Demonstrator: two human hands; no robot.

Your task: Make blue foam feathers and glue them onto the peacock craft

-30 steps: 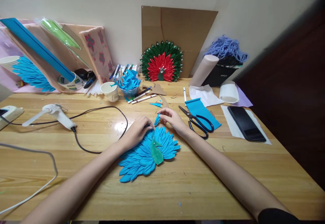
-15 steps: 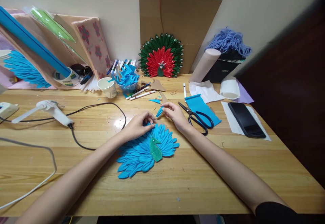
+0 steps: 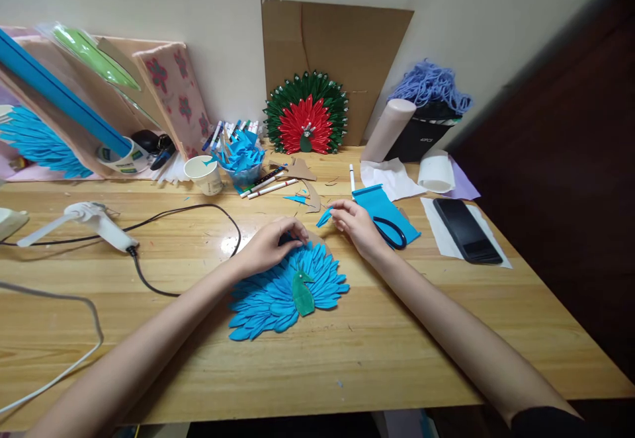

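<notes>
While the right hand pinched a small blue paper petal between thumb and fingertips, its fingers were closed on the strip's near end, so the pointed tip stuck out to the left, toward the fan. It was held just above the table, a little beyond the upper edge of the blue paper peacock, probably so it could be lined up with the row of feathers there. The left hand lay on the top of that peacock, fingers bent and pressed down together on the feathers, seemingly to pin the piece flat; whether they gripped anything underneath could not be told. The peacock itself lay flat on the wood between the two forearms, its green body facing the person.

Just beside the right wrist were scissors resting on a blue sheet, kept within reach. Farther left a glue gun lay on its side, its cord curling toward the left hand. At the back, a bowl of blue petals stood next to a paper cup, and a finished red and green peacock leaned against cardboard. A phone lay well to the right.
</notes>
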